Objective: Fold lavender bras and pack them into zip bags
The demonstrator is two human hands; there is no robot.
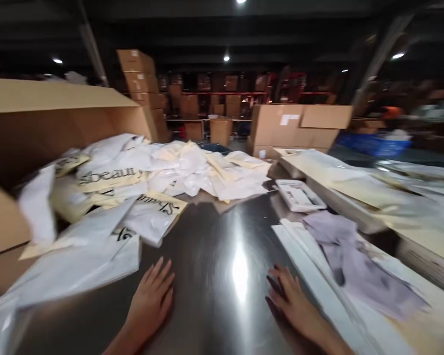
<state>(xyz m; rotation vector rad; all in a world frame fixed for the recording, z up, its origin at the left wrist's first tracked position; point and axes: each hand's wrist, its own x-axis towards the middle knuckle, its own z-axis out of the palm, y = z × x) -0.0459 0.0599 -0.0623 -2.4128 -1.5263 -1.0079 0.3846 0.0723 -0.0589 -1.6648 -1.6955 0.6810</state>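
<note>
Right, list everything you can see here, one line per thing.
table: one, shiny grey metal, centre, under both hands.
plastic bags: a heap, too many to count, white and cream with black lettering, left and far side of the table.
lilac cloth: one, pale purple, lying on white sheets at the right.
white tray: one, white, right of centre, behind the cloth.
big open box: one, brown cardboard, far left.
stacked boxes: several, brown, on the floor and shelves at the back.
blue crate: one, blue, far right, blurred.
left hand: flat on the table, beside the nearest bag.
right hand: flat on the table, at the edge of the white sheets.
</note>
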